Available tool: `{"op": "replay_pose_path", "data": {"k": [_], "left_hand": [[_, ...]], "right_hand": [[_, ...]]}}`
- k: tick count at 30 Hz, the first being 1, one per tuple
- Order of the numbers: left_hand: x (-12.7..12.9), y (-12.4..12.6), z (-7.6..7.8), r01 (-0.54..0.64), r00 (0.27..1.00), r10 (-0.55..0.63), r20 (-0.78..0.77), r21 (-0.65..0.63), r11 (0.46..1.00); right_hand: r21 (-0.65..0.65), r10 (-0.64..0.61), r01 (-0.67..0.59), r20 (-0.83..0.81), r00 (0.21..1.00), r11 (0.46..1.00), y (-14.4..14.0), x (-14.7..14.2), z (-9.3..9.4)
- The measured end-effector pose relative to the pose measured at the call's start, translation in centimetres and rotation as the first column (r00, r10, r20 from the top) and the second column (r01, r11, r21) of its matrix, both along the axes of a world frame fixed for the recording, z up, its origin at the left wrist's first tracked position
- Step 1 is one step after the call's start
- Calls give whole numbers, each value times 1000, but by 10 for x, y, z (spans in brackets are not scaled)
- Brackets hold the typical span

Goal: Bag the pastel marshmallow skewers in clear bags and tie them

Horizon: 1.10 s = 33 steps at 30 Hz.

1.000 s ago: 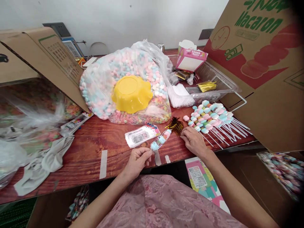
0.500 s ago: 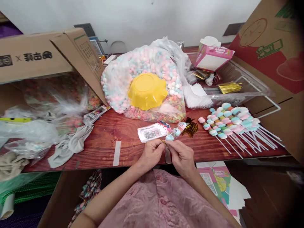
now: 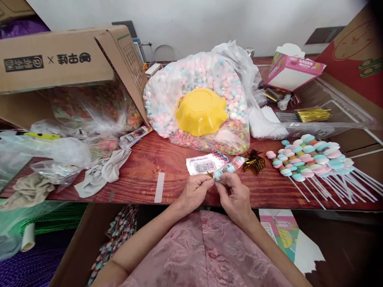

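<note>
At the table's front edge, my left hand (image 3: 194, 194) is closed in a pinch on a thin gold twist tie (image 3: 210, 174), whose end sticks up past the fingertips. Close beside it, my right hand (image 3: 236, 198) grips the near end of a clear-wrapped marshmallow skewer (image 3: 229, 168). The skewer's pink and blue pieces point away to the right; its gathered end is hidden by my fingers. Just behind the fingers lie white printed packets (image 3: 205, 164). A heap of gold twist ties (image 3: 253, 162) sits past the skewer's far end.
An upturned yellow bowl (image 3: 201, 111) rests on a big bag of marshmallows (image 3: 163, 99). To the right lie several marshmallow skewers (image 3: 311, 157) below a clear plastic tray (image 3: 338, 126). A cardboard box (image 3: 60, 65) and a grey cloth (image 3: 100, 173) are at left.
The view has turned a little left, so the scene sits further right. Both hands remain pinched together at the skewer's near end, with the gold tie end now sticking up more.
</note>
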<state>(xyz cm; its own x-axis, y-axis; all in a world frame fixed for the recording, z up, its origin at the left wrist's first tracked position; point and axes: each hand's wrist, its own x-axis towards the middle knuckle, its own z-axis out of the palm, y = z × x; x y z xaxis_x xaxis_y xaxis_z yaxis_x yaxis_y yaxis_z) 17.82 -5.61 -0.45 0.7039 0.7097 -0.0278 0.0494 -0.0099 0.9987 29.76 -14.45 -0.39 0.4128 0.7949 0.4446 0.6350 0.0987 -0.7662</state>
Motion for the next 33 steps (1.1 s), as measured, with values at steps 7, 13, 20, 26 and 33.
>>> {"op": "replay_pose_path", "data": {"k": [7,13,20,26,33], "left_hand": [[3,-7,1,-35,999,34,18,14,999],[6,-11,6,6,999,8,-54,266,964],[5,-6,19,143,990,-144,4,-129,981],[-4,-5,31,413,872,-465,150,-735,538],[-6,5,52,617,650,-735,193,-700,361]], "right_hand": [[-55,-55,41,-274,960,998,-14,0,-12],[-161,-63,-66,-684,727,985,-16,4,-9],[-74,200,-369,-734,649,926,-16,18,-11],[-34,619,-635,267,739,772,-27,49,34],[55,560,-776,661,500,629,-17,44,73]]}}
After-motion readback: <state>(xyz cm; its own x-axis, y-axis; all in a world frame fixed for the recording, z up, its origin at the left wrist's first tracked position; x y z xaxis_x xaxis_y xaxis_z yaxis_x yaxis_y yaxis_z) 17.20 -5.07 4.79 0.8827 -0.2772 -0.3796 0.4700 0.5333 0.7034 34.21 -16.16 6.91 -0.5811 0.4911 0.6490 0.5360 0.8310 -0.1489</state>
